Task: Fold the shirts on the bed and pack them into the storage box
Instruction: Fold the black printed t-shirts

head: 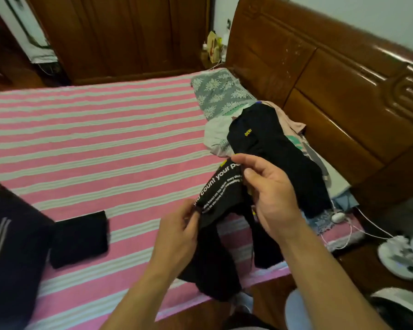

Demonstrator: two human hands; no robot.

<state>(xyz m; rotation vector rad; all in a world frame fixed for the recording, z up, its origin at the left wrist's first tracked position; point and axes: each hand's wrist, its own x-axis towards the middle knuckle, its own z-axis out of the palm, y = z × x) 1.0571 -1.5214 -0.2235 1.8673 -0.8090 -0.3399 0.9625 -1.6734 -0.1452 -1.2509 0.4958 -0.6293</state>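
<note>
A black shirt with white lettering (221, 186) hangs above the bed's near right edge. My left hand (177, 232) pinches its lower left edge and my right hand (270, 194) grips its upper right part, with the rest of the cloth hanging down between them. Behind it, a pile of clothes (267, 134) lies along the headboard, a black garment with a yellow logo on top. A folded black shirt (79, 239) lies flat on the sheet at the left. The dark storage box (7, 246) stands at the far left edge, partly cut off.
The bed has a pink and white striped sheet (93, 139). A grey flowered pillow (219, 94) lies by the wooden headboard (332, 75). White cables and a small white device (339, 217) lie at the right bed edge. White objects sit on the floor at right.
</note>
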